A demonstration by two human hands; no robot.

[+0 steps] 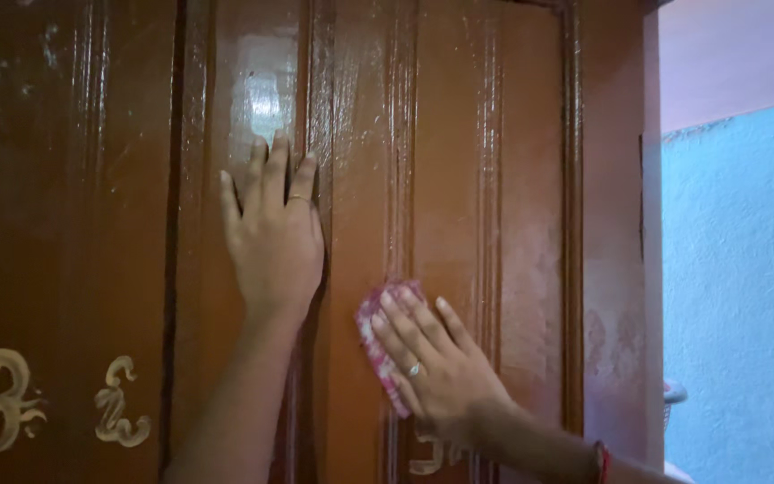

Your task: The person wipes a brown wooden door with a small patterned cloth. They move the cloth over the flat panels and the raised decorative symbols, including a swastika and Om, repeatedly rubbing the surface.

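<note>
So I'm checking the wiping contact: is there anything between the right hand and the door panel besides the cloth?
Nothing else visible. The right hand presses the pink cloth flat against the glossy brown wooden door; only the cloth lies between them. The left hand rests bare on the door, higher up and apart from the cloth.

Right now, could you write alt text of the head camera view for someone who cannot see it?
A right hand presses a pink cloth flat against a glossy brown wooden door, while the left hand rests open on a panel above. A pale blue wall shows at right.
</note>
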